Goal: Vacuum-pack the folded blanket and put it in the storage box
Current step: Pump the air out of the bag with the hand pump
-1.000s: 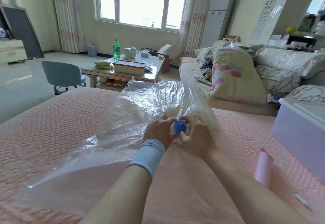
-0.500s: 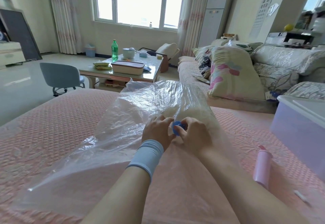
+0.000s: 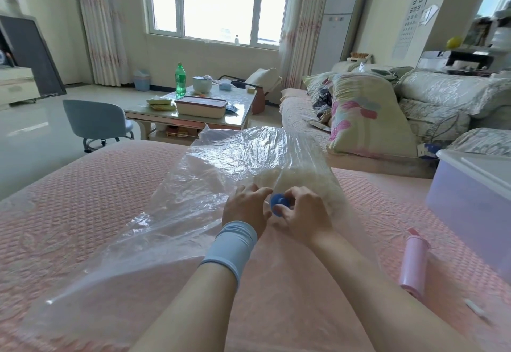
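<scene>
A clear vacuum bag lies along the pink bed, with a pale folded blanket showing through its far end. A round blue valve cap sits on top of the bag. My left hand, above a light blue wristband, holds the bag beside the cap. My right hand pinches the cap with curled fingers. A pink hand pump lies on the bed to the right. The translucent storage box with a white lid stands at the right edge.
The pink quilted bed cover spreads under everything. Beyond the bed are a coffee table with a green bottle and a container, a grey chair, and a sofa with pillows. A small white stick lies near the pump.
My fingers have shifted around the blue cap, which now shows more fully between both hands. The hands stay in the same place on the bag.
</scene>
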{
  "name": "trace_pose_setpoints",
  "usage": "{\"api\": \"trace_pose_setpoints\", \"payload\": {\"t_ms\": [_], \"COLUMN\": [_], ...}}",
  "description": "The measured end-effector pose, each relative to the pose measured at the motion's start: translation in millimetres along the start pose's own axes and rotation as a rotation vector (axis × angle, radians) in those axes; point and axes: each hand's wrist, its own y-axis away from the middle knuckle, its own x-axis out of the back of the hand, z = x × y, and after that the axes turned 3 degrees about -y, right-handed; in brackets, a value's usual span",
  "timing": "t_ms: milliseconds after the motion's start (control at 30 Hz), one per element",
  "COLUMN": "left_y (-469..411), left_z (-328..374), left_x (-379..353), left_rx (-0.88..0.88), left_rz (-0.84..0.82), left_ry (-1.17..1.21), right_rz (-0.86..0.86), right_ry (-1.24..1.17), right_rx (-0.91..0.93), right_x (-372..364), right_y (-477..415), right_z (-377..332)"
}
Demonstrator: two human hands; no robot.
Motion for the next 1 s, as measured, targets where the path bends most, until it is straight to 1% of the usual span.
{"api": "trace_pose_setpoints", "payload": {"t_ms": [67, 100, 167, 200, 233, 300, 333, 367, 433, 467, 500, 533, 567, 633, 667, 700, 733, 800, 833, 900, 933, 1000], "left_y": [0.0, 0.1, 1.0, 1.9, 3.0, 5.3, 7.1, 9.5, 16.0, 19.3, 21.9, 23.2, 23.7, 21.8, 21.0, 20.1, 19.6, 18.6, 17.8, 16.9, 17.4, 21.7], "left_z": [-0.7, -1.1, -1.6, -2.8, -4.4, -8.2, -10.8, -13.8, -20.7, -23.7, -25.2, -25.8, -24.1, -14.5, -6.4, 0.5, 10.2, 28.7, 39.8, 67.6, 81.2, 108.7], "left_x": [-0.2, -0.1, 0.8, 0.8, 0.1, -0.8, -1.5, -2.6, -3.8, -3.7, -2.5, -0.8, 1.6, 8.0, 10.9, 12.5, 13.5, 15.3, 16.5, 17.9, 18.5, 19.4], "left_rx": [0.001, 0.000, -0.018, -0.026, -0.024, 0.024, 0.072, 0.128, 0.222, 0.251, 0.272, 0.291, 0.305, 0.314, 0.300, 0.269, 0.221, 0.090, 0.002, -0.160, -0.196, -0.157], "left_rz": [-0.011, -0.016, -0.009, -0.009, -0.039, -0.206, -0.312, -0.410, -0.548, -0.592, -0.628, -0.652, -0.662, -0.630, -0.592, -0.544, -0.487, -0.347, -0.270, -0.162, -0.161, -0.236], "left_ry": [-0.008, -0.011, -0.043, -0.080, -0.120, -0.187, -0.209, -0.221, -0.219, -0.220, -0.221, -0.223, -0.235, -0.293, -0.328, -0.352, -0.360, -0.316, -0.275, -0.156, -0.040, 0.251], "right_rz": [-0.042, -0.035, 0.034, 0.077, 0.116, 0.160, 0.137, 0.072, -0.138, -0.225, -0.269, -0.272, -0.224, -0.036, 0.043, 0.068, 0.044, -0.070, -0.092, -0.069, -0.055, -0.046], "right_ry": [-0.052, -0.079, -0.130, -0.156, -0.167, -0.089, 0.002, 0.092, 0.190, 0.194, 0.174, 0.135, 0.095, 0.085, 0.092, 0.072, 0.025, -0.092, -0.181, -0.464, -0.607, -0.795], "right_rx": [0.064, 0.115, 0.190, 0.193, 0.182, 0.174, 0.167, 0.146, 0.084, 0.079, 0.093, 0.113, 0.132, 0.155, 0.130, 0.065, -0.025, -0.191, -0.242, -0.322, -0.359, -0.410], "right_x": [2.5, 3.4, 5.3, 6.2, 6.6, 7.4, 7.8, 8.4, 10.1, 10.6, 12.7, 15.8, 19.4, 27.2, 32.6, 36.8, 43.5, 52.0, 56.8, 71.8, 79.7, 99.3], "right_y": [0.0, 0.2, 0.8, 0.8, 1.2, 3.3, 5.7, 9.4, 18.3, 21.4, 24.9, 28.3, 31.1, 34.3, 36.5, 37.5, 40.8, 46.7, 49.7, 55.4, 57.7, 63.1], "right_z": [1.9, 2.2, 1.8, 0.6, 0.8, 6.0, 11.1, 17.0, 29.5, 35.0, 38.4, 39.4, 39.8, 40.9, 42.1, 43.3, 45.5, 47.8, 49.1, 49.5, 48.6, 49.7]}}
